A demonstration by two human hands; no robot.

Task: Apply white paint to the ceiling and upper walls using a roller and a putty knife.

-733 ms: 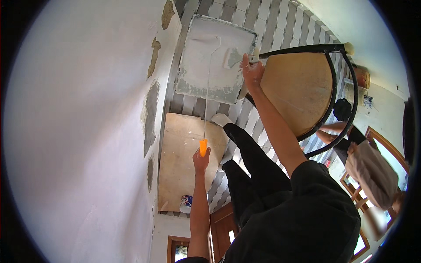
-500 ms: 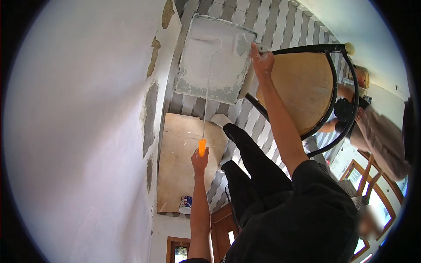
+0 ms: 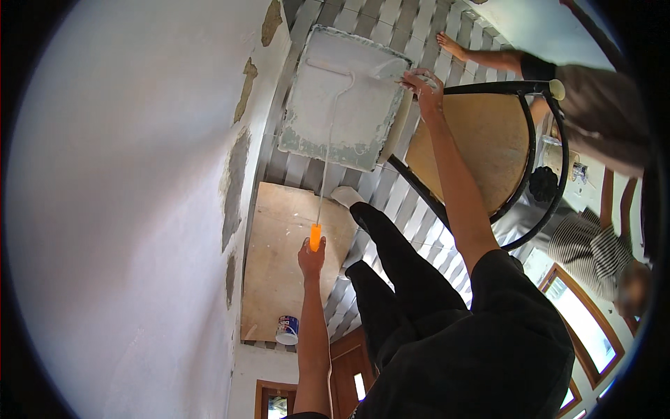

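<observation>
My left hand (image 3: 311, 260) is closed round the orange handle (image 3: 316, 236) of a long-framed paint roller. Its thin white roller sleeve (image 3: 329, 68) rests over a square board (image 3: 331, 133) smeared with white compound, greyish and rough along its edges. At the board's right side my right hand (image 3: 426, 89) grips a putty knife (image 3: 392, 68). The knife's blade, coated white, reaches over the board and blends with the compound, so whether it touches is unclear.
A chair (image 3: 474, 146) with a black tubular frame stands beside the board. Plywood (image 3: 293, 230) carries a small paint can (image 3: 287, 329). On the left, the wall (image 3: 139, 174) has bare grey patches. One person (image 3: 600, 105) stands beyond the chair; another in stripes (image 3: 593, 244) is lower right.
My right hand has shifted slightly right and down, and the putty knife has turned so its blade looks narrower. At the right, the person in shorts has stepped toward the far side.
</observation>
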